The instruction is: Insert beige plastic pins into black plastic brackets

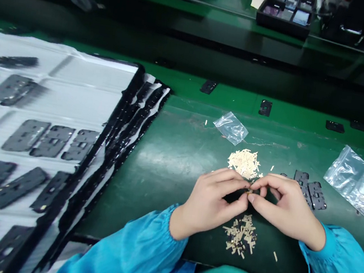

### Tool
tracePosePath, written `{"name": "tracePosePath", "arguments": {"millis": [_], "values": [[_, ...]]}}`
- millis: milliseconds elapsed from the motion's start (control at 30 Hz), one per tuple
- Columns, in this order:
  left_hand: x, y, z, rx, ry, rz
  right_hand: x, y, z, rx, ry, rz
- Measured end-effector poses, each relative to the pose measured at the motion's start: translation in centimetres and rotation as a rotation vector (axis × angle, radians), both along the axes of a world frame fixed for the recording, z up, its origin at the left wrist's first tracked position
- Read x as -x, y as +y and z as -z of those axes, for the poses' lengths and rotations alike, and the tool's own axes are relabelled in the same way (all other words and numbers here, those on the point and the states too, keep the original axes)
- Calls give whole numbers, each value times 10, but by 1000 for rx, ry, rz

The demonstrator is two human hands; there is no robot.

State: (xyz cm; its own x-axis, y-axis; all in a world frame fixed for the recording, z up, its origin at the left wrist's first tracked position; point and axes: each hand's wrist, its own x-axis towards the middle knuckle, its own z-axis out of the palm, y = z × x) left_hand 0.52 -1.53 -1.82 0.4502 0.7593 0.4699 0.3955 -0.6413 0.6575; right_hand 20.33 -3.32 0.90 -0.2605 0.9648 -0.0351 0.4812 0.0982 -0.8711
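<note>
- Small piece [249, 192], mostly hidden, is between the left hand [215, 200] and right hand [283, 204], over the counter [172, 153].
- Each hand's grip is narrow, pinching the piece.
- Pale pile [243, 162] lies on the far side, tan pile [241, 236] on the near side.
- Black plates [317, 195] lie right, near a clear bag [356, 181].
- White tray [85, 99] at left holds similar plates [54, 142].

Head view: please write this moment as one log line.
left hand, right hand: fingertips pinched around small piece (mostly hidden); pale pile: beyond hands; tan-and-dark pile: nearer than hands
</note>
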Motion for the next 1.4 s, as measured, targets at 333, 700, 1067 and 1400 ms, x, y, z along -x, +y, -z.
{"name": "tracePosePath", "arguments": {"millis": [333,700,1067,1400], "values": [[3,-4,-3,-207,42,-185,2,0,10,-23,112,281],[2,-5,3,-236,62,-64,7,-5,0,-51,40,115],[3,-7,2,-268,38,-137,8,-6,3,-150,-2,242],[3,-6,1,-103,-60,-38,9,-7,-2,-26,90,150]]}}
